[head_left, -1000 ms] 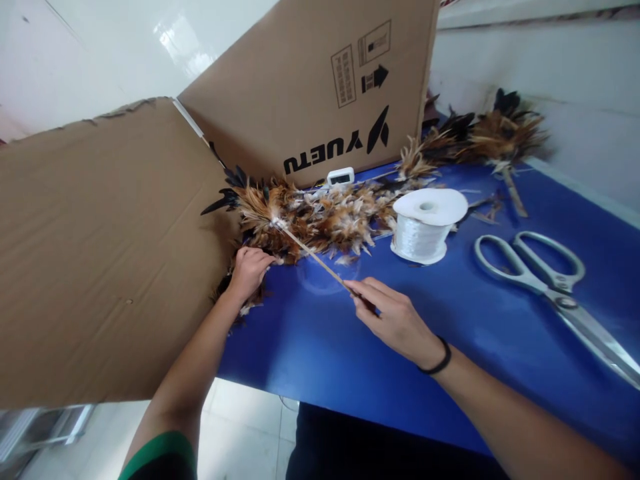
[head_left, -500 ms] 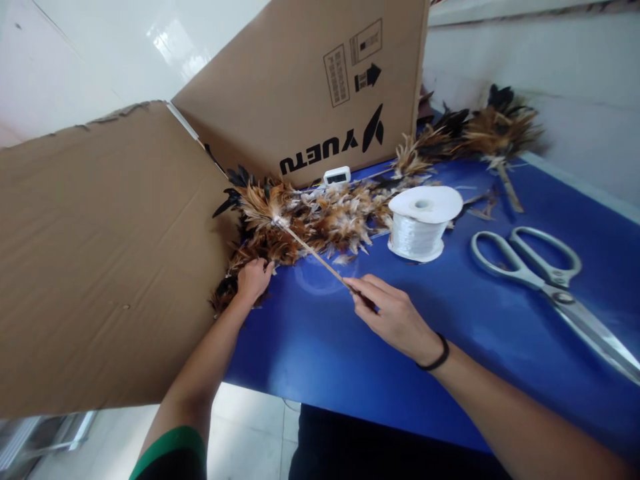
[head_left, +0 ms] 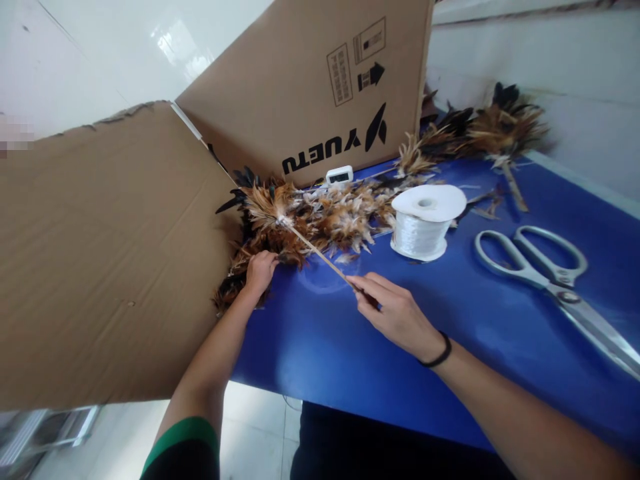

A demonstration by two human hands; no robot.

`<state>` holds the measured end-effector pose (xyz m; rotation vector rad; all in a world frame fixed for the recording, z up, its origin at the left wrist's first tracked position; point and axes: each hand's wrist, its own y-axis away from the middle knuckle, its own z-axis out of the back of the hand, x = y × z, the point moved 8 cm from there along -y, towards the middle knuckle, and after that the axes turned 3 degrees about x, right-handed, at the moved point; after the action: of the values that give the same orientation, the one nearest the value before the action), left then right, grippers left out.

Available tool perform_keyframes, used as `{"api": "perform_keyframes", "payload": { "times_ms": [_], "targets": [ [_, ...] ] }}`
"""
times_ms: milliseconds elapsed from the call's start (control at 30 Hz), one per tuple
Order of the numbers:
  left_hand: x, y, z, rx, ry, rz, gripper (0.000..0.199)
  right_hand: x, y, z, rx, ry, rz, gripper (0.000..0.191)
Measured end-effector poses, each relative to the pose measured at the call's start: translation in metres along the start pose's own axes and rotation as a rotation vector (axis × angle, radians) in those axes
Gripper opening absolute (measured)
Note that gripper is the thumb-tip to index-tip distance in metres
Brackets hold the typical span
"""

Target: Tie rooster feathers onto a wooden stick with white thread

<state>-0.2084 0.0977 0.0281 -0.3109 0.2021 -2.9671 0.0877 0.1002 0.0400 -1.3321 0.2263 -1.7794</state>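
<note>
My right hand (head_left: 393,310) is closed around the thin wooden stick of a feather duster (head_left: 320,253). Its head of brown and black feathers, bound with white at the base, points away to the upper left over a pile of loose feathers (head_left: 345,217). At the near left edge of that pile, my left hand (head_left: 261,272) is pinched, with a dark feather (head_left: 285,257) at its fingertips. A spool of white, shiny thread (head_left: 421,233) stands upright to the right of the pile. Large metal scissors (head_left: 555,283) lie further right, handles spread.
Cardboard panels (head_left: 115,267) printed on one side wall off the left and back of the blue table (head_left: 310,353). A small white device with a dark display (head_left: 339,175) rests against the back panel. More feather bundles (head_left: 507,127) lie at the back right.
My left hand has shifted slightly up and right along the pile's edge, a dark feather now showing at its fingertips. The right hand keeps its grip on the stick; the view has moved slightly.
</note>
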Motion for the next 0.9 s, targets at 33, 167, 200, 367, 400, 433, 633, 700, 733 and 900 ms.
{"api": "perform_keyframes", "payload": {
  "times_ms": [33, 167, 200, 367, 400, 433, 633, 700, 733, 900],
  "targets": [
    [-0.002, -0.004, -0.002, 0.023, -0.007, -0.022, 0.019, 0.000, 0.000, 0.000, 0.007, 0.007, 0.000, 0.032],
    [-0.011, -0.017, -0.012, 0.095, -0.045, -0.066, 0.009, -0.001, 0.000, 0.000, 0.016, 0.026, -0.007, 0.033],
    [-0.012, -0.020, -0.012, 0.099, -0.055, -0.067, 0.008, -0.001, -0.001, 0.001, 0.008, 0.027, -0.010, 0.032],
    [-0.004, -0.022, 0.013, 0.045, -0.078, -0.025, 0.007, -0.001, -0.002, 0.005, -0.032, 0.017, -0.021, 0.031],
    [0.001, -0.020, 0.023, 0.023, -0.078, -0.005, 0.008, -0.001, -0.002, 0.004, -0.030, 0.015, -0.019, 0.031],
    [0.007, -0.016, 0.034, 0.000, -0.076, 0.018, 0.009, -0.001, -0.002, 0.004, -0.028, 0.015, -0.017, 0.031],
    [0.034, 0.053, 0.081, -0.129, 0.002, 0.190, 0.016, 0.002, 0.000, 0.004, -0.029, 0.016, 0.006, 0.032],
    [0.031, 0.087, 0.074, -0.127, 0.066, 0.216, 0.018, 0.002, 0.000, 0.003, -0.023, 0.017, 0.010, 0.032],
    [0.027, 0.103, 0.065, -0.102, 0.068, 0.215, 0.019, 0.002, 0.000, 0.003, -0.020, 0.019, 0.010, 0.032],
    [0.013, 0.155, 0.019, 0.007, -0.011, 0.241, 0.015, 0.002, 0.001, 0.002, -0.019, 0.034, 0.006, 0.032]
  ]
}}
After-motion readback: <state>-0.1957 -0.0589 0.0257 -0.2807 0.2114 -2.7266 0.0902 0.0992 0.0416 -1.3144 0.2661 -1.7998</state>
